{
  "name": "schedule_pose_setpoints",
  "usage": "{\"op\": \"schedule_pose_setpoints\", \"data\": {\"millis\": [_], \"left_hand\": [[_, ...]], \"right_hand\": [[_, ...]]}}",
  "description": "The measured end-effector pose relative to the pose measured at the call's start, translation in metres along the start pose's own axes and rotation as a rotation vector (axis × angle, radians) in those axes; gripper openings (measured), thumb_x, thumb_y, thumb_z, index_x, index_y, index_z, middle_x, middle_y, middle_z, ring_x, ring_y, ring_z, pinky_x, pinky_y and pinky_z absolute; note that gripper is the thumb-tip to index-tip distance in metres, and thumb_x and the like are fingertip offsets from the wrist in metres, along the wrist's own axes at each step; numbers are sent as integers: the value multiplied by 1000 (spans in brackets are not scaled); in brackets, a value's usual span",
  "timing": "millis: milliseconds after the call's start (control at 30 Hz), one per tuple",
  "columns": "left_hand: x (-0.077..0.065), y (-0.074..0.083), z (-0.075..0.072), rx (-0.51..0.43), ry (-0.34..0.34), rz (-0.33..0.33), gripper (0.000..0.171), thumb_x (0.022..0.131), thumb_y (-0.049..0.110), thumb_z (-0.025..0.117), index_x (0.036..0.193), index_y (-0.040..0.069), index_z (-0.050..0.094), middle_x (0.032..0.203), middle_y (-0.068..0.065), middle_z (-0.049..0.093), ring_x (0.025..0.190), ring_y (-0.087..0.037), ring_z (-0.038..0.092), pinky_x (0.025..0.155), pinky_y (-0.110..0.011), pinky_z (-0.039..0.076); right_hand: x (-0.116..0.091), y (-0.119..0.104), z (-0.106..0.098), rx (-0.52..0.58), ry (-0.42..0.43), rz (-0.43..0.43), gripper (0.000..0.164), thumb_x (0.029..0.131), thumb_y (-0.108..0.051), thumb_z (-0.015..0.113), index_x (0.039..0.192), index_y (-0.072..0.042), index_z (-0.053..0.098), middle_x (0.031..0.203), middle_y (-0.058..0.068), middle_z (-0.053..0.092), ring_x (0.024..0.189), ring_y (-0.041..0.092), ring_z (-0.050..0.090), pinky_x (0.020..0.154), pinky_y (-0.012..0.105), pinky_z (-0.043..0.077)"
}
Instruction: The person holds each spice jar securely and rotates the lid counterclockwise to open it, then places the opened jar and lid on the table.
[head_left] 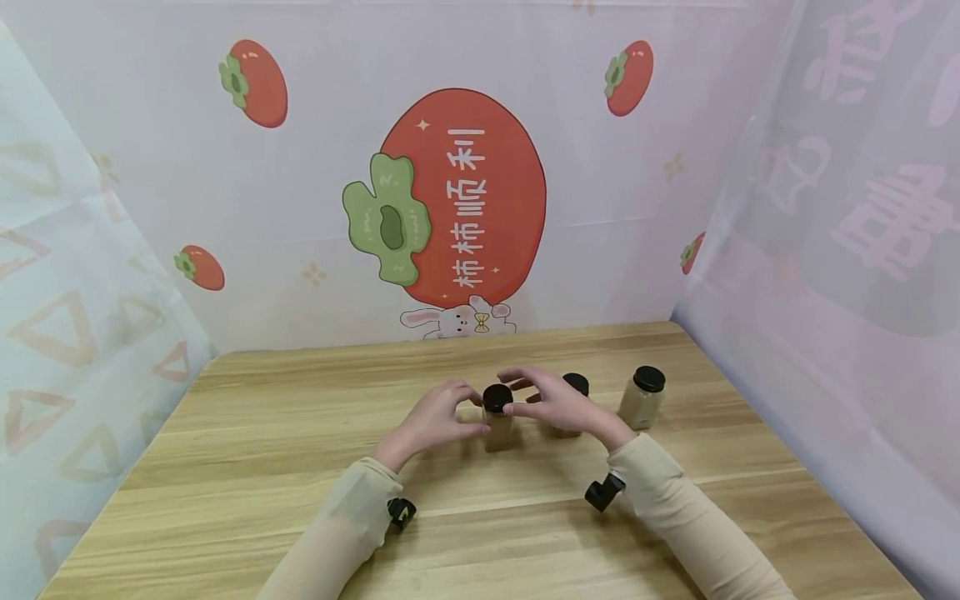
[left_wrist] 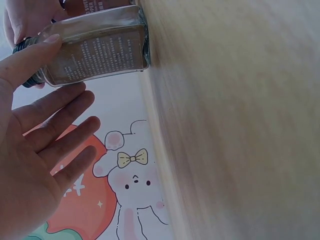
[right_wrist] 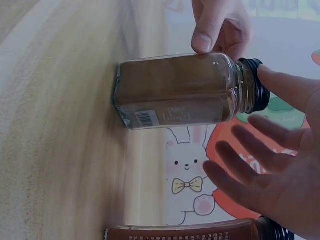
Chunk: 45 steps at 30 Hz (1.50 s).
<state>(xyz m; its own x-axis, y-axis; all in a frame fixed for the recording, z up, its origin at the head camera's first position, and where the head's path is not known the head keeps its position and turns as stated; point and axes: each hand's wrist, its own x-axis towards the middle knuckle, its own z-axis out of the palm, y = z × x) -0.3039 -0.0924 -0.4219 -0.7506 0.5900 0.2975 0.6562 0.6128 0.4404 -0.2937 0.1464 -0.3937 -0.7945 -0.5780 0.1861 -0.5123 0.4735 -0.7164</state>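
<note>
A square glass spice jar (head_left: 498,435) of brown powder with a black lid (head_left: 498,397) stands upright on the table between the two hands. My left hand (head_left: 442,419) is at its left side. In the left wrist view, that thumb overlaps the shoulder of the jar (left_wrist: 100,55), while the other fingers spread out nearly straight. From the right comes my right hand (head_left: 558,402), fingers loosely bent and apart around the lid. Its thumb tip lies right at the lid (right_wrist: 257,85) in the right wrist view, the other fingers showing a gap to the glass.
Just behind my right hand stands a second black-lidded jar (head_left: 576,383), partly hidden; its powder (right_wrist: 185,234) is reddish brown. Farther right is a jar of pale powder (head_left: 640,406). The wooden table (head_left: 247,467) meets a printed cloth backdrop (head_left: 315,208) at its rear edge.
</note>
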Motion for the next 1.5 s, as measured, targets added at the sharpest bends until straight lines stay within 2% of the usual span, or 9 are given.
{"op": "schedule_pose_setpoints", "data": {"millis": [133,267,467,667,933,1167,1333,1500], "left_hand": [[0,0,0,-8,0,-2,42,77,39,76,105,8,68,103,-2,66,104,-27,61,90,-39,49],[-1,0,0,-16,-1,-5,41,77,38,76,104,8,68,103,-3,66,104,-28,61,91,-39,49],[-1,1,0,-2,5,7,39,77,37,76,104,9,68,103,-2,66,103,-26,61,90,-38,50],[-1,-1,1,5,13,16,39,77,36,76,104,10,68,102,-2,66,103,-26,61,90,-38,50],[-1,-1,1,-1,19,25,38,77,35,77,103,9,68,101,-2,66,102,-26,62,89,-39,50],[0,-3,2,29,45,55,41,76,38,77,102,8,68,99,-2,66,98,-26,62,85,-38,51],[0,-1,1,10,17,11,42,76,39,77,104,9,68,101,-1,66,102,-26,62,89,-39,50],[1,0,0,12,7,-3,42,76,40,77,104,10,68,102,-1,66,103,-26,62,90,-38,49]], "right_hand": [[-1,-2,4,-33,66,3,53,87,-31,69,129,-6,51,131,12,55,119,36,54,94,51,48],[-1,-5,9,-61,116,7,49,85,-30,71,123,-6,52,124,11,58,115,36,56,91,51,49],[0,-6,16,-98,145,25,48,83,-34,72,119,-8,52,118,8,60,115,32,58,91,51,50],[-1,-8,17,-105,169,32,46,83,-30,73,118,-8,53,117,9,61,114,32,58,90,50,50],[-1,-12,12,-61,106,26,43,87,-27,69,121,-6,54,121,10,61,115,30,58,91,50,50],[0,-10,6,-54,42,-14,42,90,-24,66,126,-5,54,127,11,57,118,32,55,94,50,48],[1,-7,4,-45,14,-33,41,90,-24,65,127,-8,54,127,10,57,118,31,55,96,52,46],[1,-6,3,-41,-1,-50,41,91,-23,64,127,-8,53,127,9,57,117,30,56,95,53,46]]}}
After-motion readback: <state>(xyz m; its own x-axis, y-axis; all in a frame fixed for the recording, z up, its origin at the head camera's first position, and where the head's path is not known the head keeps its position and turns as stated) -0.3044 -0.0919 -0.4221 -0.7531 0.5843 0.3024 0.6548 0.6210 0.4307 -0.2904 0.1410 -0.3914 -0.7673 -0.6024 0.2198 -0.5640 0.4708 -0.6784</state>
